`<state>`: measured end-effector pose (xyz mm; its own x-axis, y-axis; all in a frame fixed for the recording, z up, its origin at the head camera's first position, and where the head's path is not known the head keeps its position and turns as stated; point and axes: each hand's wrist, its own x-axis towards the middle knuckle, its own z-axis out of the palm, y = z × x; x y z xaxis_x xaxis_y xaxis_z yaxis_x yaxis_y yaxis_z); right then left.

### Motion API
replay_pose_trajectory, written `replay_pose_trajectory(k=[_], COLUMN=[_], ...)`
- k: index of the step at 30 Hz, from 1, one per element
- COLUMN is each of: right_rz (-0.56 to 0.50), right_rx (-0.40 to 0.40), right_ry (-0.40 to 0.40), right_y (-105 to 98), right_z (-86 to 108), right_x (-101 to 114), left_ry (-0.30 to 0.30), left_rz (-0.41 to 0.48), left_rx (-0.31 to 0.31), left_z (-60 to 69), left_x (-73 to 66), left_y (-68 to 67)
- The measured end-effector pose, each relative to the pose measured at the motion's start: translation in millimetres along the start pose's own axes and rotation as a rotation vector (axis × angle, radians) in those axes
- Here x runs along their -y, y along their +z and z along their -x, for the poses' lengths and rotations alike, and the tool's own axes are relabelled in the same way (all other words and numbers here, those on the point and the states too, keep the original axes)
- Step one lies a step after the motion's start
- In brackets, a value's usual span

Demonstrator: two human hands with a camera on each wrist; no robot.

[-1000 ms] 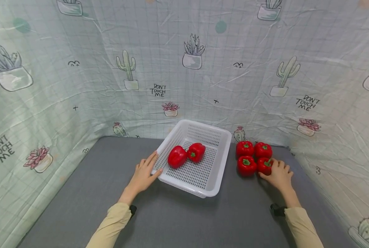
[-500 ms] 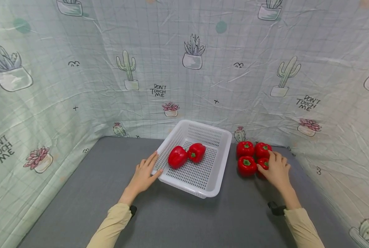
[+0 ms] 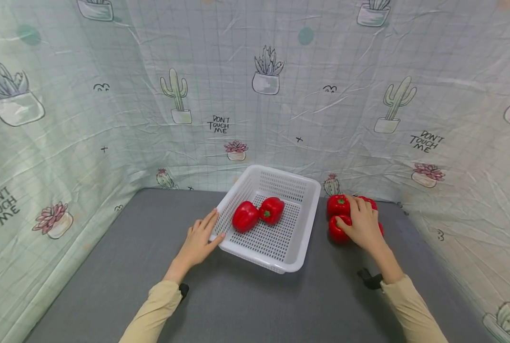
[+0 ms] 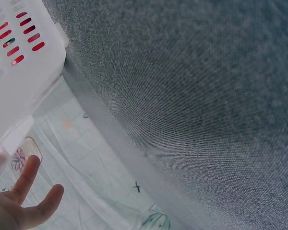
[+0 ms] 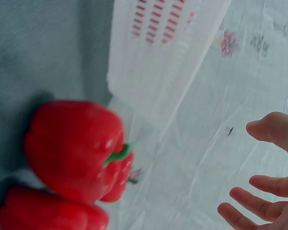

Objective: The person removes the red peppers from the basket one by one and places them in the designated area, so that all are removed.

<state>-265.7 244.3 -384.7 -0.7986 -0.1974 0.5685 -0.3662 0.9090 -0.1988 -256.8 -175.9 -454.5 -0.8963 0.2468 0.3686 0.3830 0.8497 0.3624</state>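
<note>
In the head view a white perforated basket [image 3: 309,214] holds two red bell peppers [image 3: 245,217]. The left hand [image 3: 197,243] rests on its left rim, fingers extended. The right hand [image 3: 364,226] hovers over a cluster of red peppers to the basket's right, thumb overlapping the front-left pepper [image 3: 337,232] and fingertips beside the back-left pepper [image 3: 337,206]. It partly hides the back-right pepper [image 3: 368,201] and mostly hides the front-right one [image 3: 381,228]. In the right wrist view the right hand [image 5: 273,191] is spread and apart from the green-stemmed pepper [image 5: 72,148].
A dark grey tabletop [image 3: 255,309] lies beneath everything. Behind it and at both sides hangs a pale cloth [image 3: 280,119] printed with cacti and lettering. The basket stands near the back edge, between the left hand and the pepper cluster.
The right hand has moved left from the front-right pepper to above the front-left one. The left hand, the basket and the two peppers in it have stayed in place.
</note>
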Motion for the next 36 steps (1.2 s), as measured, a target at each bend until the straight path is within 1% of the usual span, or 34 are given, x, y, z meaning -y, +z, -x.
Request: replay_pose_trajectory(k=[5,12,20,25,29,32,36], right_rz=[0.002,0.024,0.05,0.077,0.084,0.08,0.109], right_rx=[0.004,0.066,0.122,0.217,0.295,0.335,0.348], right_ry=[-0.084,-0.157,-0.236,-0.281,-0.297,-0.313,-0.366], right_y=[2,7,24,40,54,63,75], right_z=[-8.5,-20.4,-29.9,-32.3,-34.4,-36.5,-42.1], right_x=[17,42,65,74,78,79,77], left_ry=[-0.001,-0.005,-0.002,-0.003,-0.003,0.001,0.007], left_rz=[0.004,0.001,0.001,-0.005,-0.003,-0.002,-0.004], left_rx=[-0.001,-0.001,-0.006,-0.006,-0.014,-0.029,-0.043], left_z=[1.1,1.9,0.9,0.7,0.3,0.2,0.6], left_x=[0.6,0.2,-0.7,-1.0,-2.1,-2.7,-1.8], left_y=[0.7,1.8,0.8,0.3,-0.2,-0.1,0.7])
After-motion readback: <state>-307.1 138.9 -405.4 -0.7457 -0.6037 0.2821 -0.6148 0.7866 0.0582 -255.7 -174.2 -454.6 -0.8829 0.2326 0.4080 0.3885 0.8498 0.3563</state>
